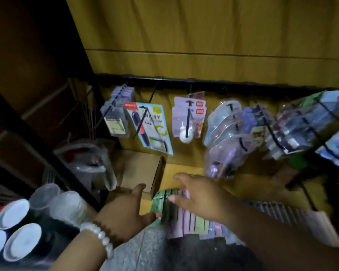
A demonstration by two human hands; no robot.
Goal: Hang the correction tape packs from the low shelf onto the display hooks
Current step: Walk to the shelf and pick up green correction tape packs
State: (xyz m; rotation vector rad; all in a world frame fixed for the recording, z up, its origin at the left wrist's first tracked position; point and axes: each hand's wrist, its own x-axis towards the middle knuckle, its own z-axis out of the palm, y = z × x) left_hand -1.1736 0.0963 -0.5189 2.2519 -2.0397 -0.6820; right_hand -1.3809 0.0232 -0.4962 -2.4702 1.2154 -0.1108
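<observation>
While left hand [123, 210] opens, right hand [198, 192] presses flat glossy packs [186, 218], fingers straight.

The scene is dim and yellow-tinted, brightest on the wooden back panel [204, 36] up top, while the left shelving [27, 75] and the lower right corner sink into near-black shadow. Everything is soft with motion blur; print on the hanging packs [149, 126] is unreadable. Wide-angle distortion bends the black rail [204, 83] and stretches the edges. The cup lids [14, 214] catch pale glare.
</observation>
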